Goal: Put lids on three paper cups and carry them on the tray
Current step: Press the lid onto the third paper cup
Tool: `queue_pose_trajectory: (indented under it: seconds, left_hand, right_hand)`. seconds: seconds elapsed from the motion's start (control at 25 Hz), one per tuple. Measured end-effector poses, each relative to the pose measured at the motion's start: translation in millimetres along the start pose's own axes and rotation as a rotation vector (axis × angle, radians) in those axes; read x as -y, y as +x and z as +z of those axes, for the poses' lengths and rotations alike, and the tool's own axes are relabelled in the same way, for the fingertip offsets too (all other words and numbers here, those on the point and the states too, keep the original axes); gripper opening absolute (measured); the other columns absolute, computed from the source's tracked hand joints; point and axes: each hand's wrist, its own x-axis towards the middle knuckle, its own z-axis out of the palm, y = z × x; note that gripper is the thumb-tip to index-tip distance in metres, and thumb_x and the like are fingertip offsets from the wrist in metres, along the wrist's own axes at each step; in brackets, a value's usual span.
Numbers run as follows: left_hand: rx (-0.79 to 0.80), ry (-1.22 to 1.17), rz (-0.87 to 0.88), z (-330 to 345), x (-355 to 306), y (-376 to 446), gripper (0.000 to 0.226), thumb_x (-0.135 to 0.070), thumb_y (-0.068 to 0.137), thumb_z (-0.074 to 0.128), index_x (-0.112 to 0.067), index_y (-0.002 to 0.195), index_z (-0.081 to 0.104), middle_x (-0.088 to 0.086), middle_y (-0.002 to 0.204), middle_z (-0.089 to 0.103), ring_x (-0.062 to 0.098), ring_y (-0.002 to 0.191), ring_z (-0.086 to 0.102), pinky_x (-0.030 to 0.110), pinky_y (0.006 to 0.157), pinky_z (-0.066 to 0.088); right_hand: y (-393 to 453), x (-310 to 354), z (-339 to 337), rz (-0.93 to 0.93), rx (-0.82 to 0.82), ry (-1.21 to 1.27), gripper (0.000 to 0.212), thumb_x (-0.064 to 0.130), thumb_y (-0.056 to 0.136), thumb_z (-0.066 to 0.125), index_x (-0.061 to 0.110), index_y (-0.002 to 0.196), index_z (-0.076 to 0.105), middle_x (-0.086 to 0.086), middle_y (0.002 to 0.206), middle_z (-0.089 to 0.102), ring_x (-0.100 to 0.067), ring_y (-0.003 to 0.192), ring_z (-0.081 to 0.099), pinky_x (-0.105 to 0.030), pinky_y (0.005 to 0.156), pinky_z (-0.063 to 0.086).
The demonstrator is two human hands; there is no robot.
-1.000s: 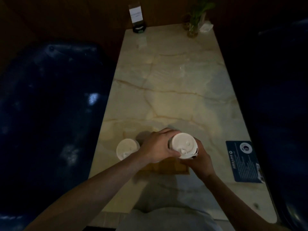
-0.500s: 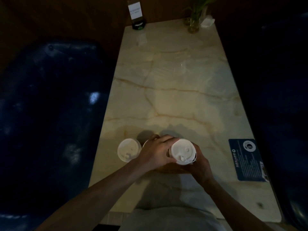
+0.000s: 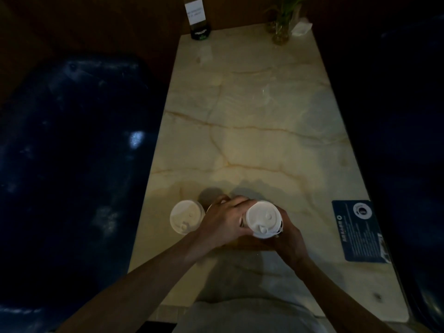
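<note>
White-lidded cup (image 3: 263,218) upright (sip-hole nearward), both-handed.

Lidded cup (image 3: 186,217) left of held cup (image 3: 263,219).

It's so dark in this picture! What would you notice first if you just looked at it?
The bright white lid on a paper cup near the table's close edge stands out first, gripped between the left hand and right hand. Just left of the hands sits a second lidded cup. A dark blue card lies at the table's right edge, and a small plant in a glass stands at the far end.
</note>
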Motion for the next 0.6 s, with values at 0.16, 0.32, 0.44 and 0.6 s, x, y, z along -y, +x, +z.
queue_pose_trajectory:
  seconds: [0.16, 0.32, 0.44, 0.6]
  left_hand:
    - [0.020, 0.000, -0.004, -1.2, -1.1, 0.2, 0.075, -0.051, 0.076, 0.073, -0.028, 0.143, 0.047, -0.007, 0.145, 0.051, 0.016, 0.129, 0.051, 0.026, 0.106, 0.020]
    - [0.021, -0.004, -0.002, 0.3, -1.3, 1.0, 0.076, -0.052, 0.076, 0.073, -0.029, 0.143, 0.047, -0.007, 0.144, 0.052, 0.019, 0.126, 0.052, 0.026, 0.106, 0.020]
    - [0.028, -0.008, 0.004, 3.0, -0.3, 2.1, 0.076, -0.054, 0.076, 0.072, -0.029, 0.143, 0.046, -0.007, 0.144, 0.051, 0.018, 0.128, 0.050, 0.029, 0.108, 0.022]
    - [-0.004, -0.004, 0.020, 5.7, 1.9, 1.5, 0.075, -0.052, 0.074, 0.073, -0.027, 0.140, 0.050, -0.005, 0.142, 0.054, 0.018, 0.125, 0.053, 0.029, 0.106, 0.024]
  right_hand:
    - [-4.5, 8.6, -4.4, 0.001, -0.036, 0.004, 0.081, 0.063, 0.052, 0.078, 0.076, 0.120, 0.035, 0.037, 0.106, 0.046, 0.033, 0.103, 0.042, 0.014, 0.082, 0.027]
    - [-3.9, 7.1, -8.7, -0.050, 0.004, 0.033, 0.066, 0.074, 0.057, 0.073, 0.053, 0.115, 0.048, 0.027, 0.114, 0.050, 0.011, 0.108, 0.047, 0.003, 0.086, 0.037]
    - [-1.6, 5.6, -8.1, -0.006, 0.026, 0.018, 0.073, 0.045, 0.059, 0.089, 0.015, 0.121, 0.063, -0.006, 0.112, 0.067, -0.021, 0.107, 0.064, -0.023, 0.089, 0.048]
    - [-0.1, 0.2, -10.7, 0.020, 0.132, -0.033, 0.079, 0.034, 0.066, 0.085, 0.004, 0.132, 0.054, -0.006, 0.124, 0.061, -0.019, 0.115, 0.058, -0.017, 0.094, 0.044]
